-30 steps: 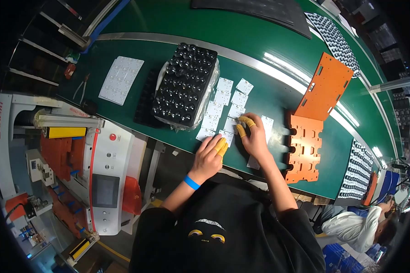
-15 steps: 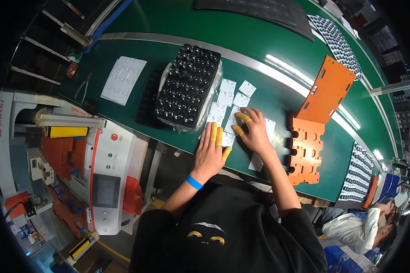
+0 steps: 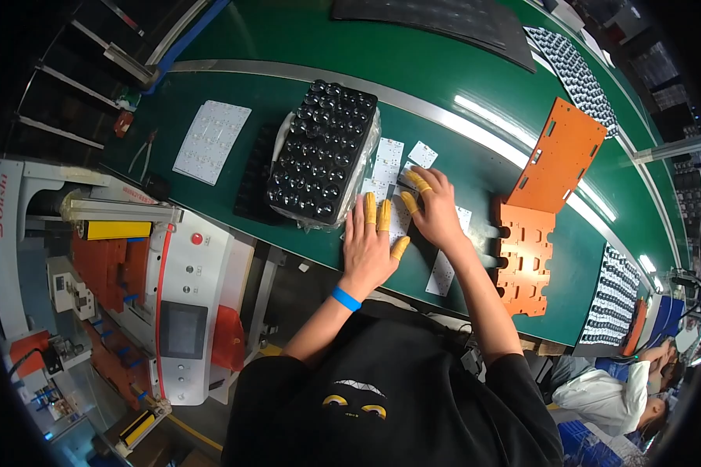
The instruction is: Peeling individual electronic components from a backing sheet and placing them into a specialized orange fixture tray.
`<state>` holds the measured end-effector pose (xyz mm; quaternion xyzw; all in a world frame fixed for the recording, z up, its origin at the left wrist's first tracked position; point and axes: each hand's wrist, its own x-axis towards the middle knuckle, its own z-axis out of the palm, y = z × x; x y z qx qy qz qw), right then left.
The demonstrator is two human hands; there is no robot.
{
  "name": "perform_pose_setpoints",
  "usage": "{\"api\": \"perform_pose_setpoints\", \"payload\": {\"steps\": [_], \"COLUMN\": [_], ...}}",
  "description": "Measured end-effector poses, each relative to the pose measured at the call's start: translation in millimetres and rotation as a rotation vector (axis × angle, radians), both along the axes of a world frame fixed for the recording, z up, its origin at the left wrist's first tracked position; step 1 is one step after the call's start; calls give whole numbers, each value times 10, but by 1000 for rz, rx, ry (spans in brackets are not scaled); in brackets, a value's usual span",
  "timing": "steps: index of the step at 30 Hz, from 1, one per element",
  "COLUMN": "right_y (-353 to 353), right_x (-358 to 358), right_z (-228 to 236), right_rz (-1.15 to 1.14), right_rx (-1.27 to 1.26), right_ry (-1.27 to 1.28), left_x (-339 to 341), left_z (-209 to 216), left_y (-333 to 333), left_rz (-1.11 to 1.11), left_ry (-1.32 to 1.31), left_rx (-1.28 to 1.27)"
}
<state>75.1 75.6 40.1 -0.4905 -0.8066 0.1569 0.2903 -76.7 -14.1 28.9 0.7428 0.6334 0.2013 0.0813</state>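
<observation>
My left hand (image 3: 370, 243) lies with fingers stretched out on white circuit boards spread over the green table, partly hiding them. Yellow finger cots cover some fingers of both hands. Close by on the right, my right hand (image 3: 436, 212) has bent fingers, thumb and index apart, touching a small white board. Beyond my fingertips sit a white board pair (image 3: 389, 160) and a single square board (image 3: 422, 154). Another white board strip (image 3: 441, 274) lies under my right forearm's left side. A black tray of round lenses (image 3: 323, 152) stands left of the boards, in clear plastic wrap.
At the right stand an orange fixture plate (image 3: 526, 261) and its raised orange panel (image 3: 561, 156). Stacked white sheets (image 3: 212, 142) and pliers (image 3: 142, 156) lie far left. A machine with a screen (image 3: 182, 330) is at the left. A co-worker (image 3: 607, 397) sits lower right.
My left hand has shifted right and slightly away from me over the boards. My right hand has moved a little farther out, and the boards beneath the hands have shifted.
</observation>
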Motion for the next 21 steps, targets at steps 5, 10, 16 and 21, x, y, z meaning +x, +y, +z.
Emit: {"api": "perform_pose_setpoints", "payload": {"steps": [5,10,16,21], "right_y": [163,167,296,597], "right_x": [-163,-221,-276,-322], "right_z": [-11,-68,-14,-68], "right_rz": [93,88,94,41], "right_rx": [8,26,-20,91], "right_ry": [-167,-193,-88,-195], "left_x": [7,9,12,9], "left_z": [-32,-49,-56,-74], "left_y": [13,7,6,-29], "left_rz": [-25,-31,-13,-37], "left_ry": [12,0,18,-59], "left_rx": [-16,-6,-14,97]}}
